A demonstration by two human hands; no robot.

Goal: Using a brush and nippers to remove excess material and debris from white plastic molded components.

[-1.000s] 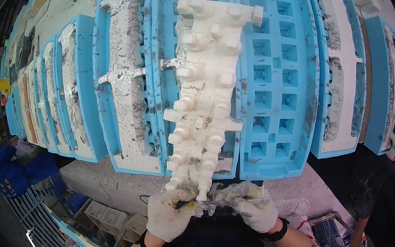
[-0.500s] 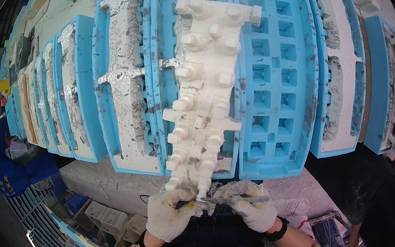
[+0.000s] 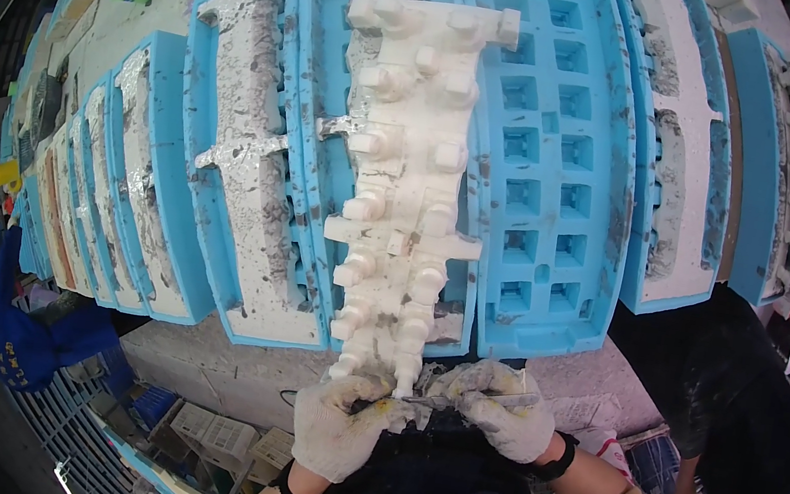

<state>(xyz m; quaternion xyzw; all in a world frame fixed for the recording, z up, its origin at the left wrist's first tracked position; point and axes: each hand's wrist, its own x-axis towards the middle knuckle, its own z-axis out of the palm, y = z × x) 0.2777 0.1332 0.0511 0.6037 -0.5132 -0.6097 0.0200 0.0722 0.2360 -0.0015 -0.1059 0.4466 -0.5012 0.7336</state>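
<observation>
A long white plaster-like casting [image 3: 413, 179] with paired knobs and short side arms lies lengthwise in front of me, over blue moulds. At its near end, my left hand [image 3: 339, 426], in a stained white glove, is closed with the fingers curled against the last knobs. My right hand [image 3: 501, 411], gloved too, is closed round a thin metal knife-like tool [image 3: 525, 401]. Its tip points left toward the casting's near end, between both hands. The exact contact of tip and casting is too small to make out.
An unfilled blue mould [image 3: 544, 172] with square pockets lies right of the casting. Filled blue moulds [image 3: 248, 125] stand to the left, another [image 3: 681, 166] farther right. A co-worker in blue [image 3: 49, 340] is at left, one in dark clothes [image 3: 728, 395] at right. Crates [image 3: 213, 431] sit below.
My right hand and the knife-like tool have shifted slightly, the blade's angle changing a little. My left hand stays put. The co-worker at the right has moved an arm; the one at left has shifted.
</observation>
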